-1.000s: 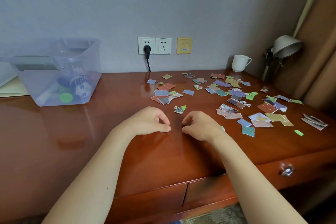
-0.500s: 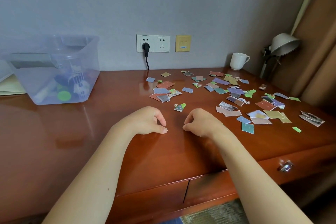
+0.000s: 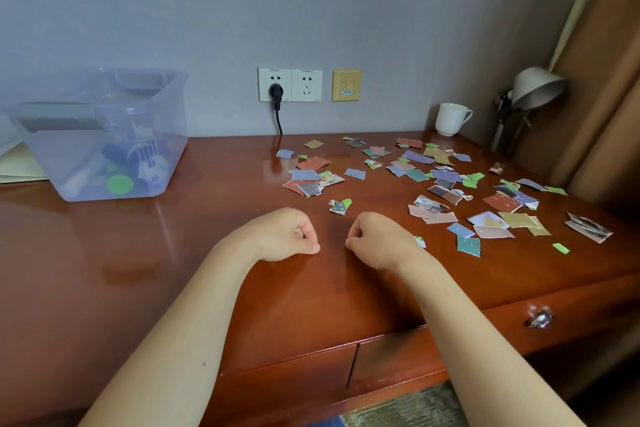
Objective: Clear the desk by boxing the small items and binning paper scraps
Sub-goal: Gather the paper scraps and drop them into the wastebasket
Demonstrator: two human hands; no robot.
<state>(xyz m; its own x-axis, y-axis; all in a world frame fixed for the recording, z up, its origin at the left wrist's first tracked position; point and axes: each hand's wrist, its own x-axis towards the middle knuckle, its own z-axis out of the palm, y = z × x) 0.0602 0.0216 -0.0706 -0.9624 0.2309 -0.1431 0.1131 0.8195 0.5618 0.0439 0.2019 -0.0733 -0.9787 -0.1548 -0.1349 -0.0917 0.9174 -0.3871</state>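
The wooden desk [image 3: 173,270] fills most of my view. Far left on it stands the clear plastic storage box [image 3: 166,135], with the small items [image 3: 119,183] lying in its bottom. Both my forearms reach in from below, and my left hand [image 3: 280,236] and right hand [image 3: 377,241] rest on the desktop near each other but apart. Each has its fingers curled in, thumb against forefinger. I cannot tell whether either pinches anything. A metal desk lamp [image 3: 536,87] and a white mug [image 3: 450,118] stand at the back right. The paper scraps [image 3: 433,215] lie scattered across the desk's right half. One green-patterned scrap [image 3: 341,206] sits just beyond my knuckles, and a tiny one [image 3: 420,241] peeks out beside my right hand.
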